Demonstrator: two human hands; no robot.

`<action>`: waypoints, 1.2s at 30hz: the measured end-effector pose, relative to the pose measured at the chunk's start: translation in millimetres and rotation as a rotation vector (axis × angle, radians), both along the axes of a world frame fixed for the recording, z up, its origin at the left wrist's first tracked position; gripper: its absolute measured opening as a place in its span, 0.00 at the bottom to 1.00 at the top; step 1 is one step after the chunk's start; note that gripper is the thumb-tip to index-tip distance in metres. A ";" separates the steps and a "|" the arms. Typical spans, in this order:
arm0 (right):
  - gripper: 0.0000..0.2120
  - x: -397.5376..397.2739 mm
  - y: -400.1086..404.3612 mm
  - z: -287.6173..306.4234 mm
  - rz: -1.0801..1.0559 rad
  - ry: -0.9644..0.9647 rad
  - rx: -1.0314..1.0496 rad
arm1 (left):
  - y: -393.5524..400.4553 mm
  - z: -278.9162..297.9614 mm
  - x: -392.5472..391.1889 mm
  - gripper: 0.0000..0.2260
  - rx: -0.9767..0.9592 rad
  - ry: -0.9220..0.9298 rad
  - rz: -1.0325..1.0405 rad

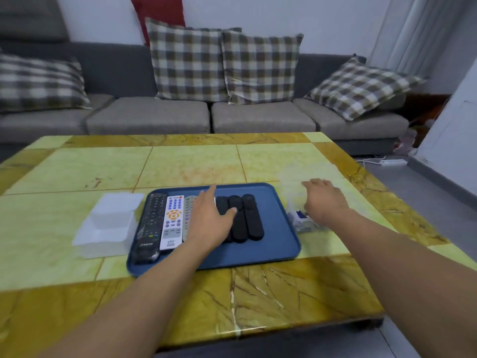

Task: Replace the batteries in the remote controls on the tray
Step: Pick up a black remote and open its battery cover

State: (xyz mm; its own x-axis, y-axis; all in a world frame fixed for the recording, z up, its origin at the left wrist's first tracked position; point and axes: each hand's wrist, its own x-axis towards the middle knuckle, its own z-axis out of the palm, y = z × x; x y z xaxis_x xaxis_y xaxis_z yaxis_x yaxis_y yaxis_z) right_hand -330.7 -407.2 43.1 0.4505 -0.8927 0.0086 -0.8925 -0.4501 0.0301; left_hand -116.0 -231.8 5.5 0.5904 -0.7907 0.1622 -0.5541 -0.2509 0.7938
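A blue tray [278,228] lies on the yellow marble table and carries several remotes side by side: a large black one [149,226], a white one with coloured buttons [171,220], a grey one partly hidden, and slim black ones [251,218]. My left hand [209,218] lies flat over the middle remotes, fingers straight, thumb on a slim black remote. My right hand [324,200] hovers with loose fingers just right of the tray, above a clear plastic bag holding a battery pack [300,219].
Two stacked clear plastic boxes [111,223] stand left of the tray. The table [180,164] stretches wide behind the tray. A grey sofa with plaid cushions [188,63] runs along the back. A white power strip [393,162] lies on the floor at right.
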 end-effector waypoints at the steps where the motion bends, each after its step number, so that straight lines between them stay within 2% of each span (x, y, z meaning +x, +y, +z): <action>1: 0.29 12.1 11.7 3.2 0.029 -0.077 -0.077 | 15.3 0.8 11.6 0.34 -0.013 0.014 0.046; 4: 0.23 56.1 59.3 11.8 0.215 -0.291 -0.142 | 53.3 -4.1 30.4 0.25 -0.097 -0.029 0.129; 6: 0.21 92.2 102.7 10.4 0.357 -0.391 -0.057 | 75.6 -11.0 43.3 0.22 -0.121 -0.033 0.151; 10: 0.23 150.5 190.5 -13.1 0.560 -0.514 0.126 | 107.0 -7.3 68.9 0.22 -0.242 -0.002 0.248; 12: 0.24 170.3 223.1 -31.9 0.625 -0.503 0.117 | 126.6 -3.6 80.4 0.21 -0.225 -0.090 0.306; 14: 0.26 179.9 236.8 -46.6 0.610 -0.425 0.113 | 138.3 -6.1 90.1 0.20 -0.155 -0.271 0.349; 17: 0.31 199.7 243.1 -51.0 0.631 -0.250 0.141 | 157.0 -15.7 115.2 0.19 0.077 -0.384 0.436; 19: 0.32 210.0 245.2 -49.7 0.652 -0.180 0.165 | 166.2 -23.4 126.2 0.21 0.188 -0.338 0.414; 21: 0.31 216.1 244.5 -46.5 0.661 -0.109 0.174 | 169.8 -31.5 131.9 0.24 0.209 -0.266 0.377; 25: 0.27 224.8 240.3 -35.3 0.699 -0.059 0.083 | 171.6 -35.9 135.7 0.26 0.091 -0.150 0.389; 29: 0.23 231.9 238.8 -27.2 0.727 -0.034 0.075 | 170.2 -32.1 133.6 0.26 0.020 -0.068 0.419; 33: 0.22 236.0 241.2 -31.1 0.704 -0.097 0.095 | 169.4 -31.0 133.6 0.26 0.005 -0.057 0.417; 36: 0.20 235.8 246.5 -33.8 0.659 -0.226 0.124 | 171.1 -31.1 132.7 0.25 0.009 -0.066 0.420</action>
State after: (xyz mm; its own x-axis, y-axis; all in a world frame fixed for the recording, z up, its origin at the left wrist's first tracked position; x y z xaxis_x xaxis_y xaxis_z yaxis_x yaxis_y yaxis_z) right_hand -94.9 -160.7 9.3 0.8968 -0.4349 0.0816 -0.4110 -0.8870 -0.2104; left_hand 16.8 -60.8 -25.6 0.8500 -0.4854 0.2046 -0.4518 -0.4722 0.7569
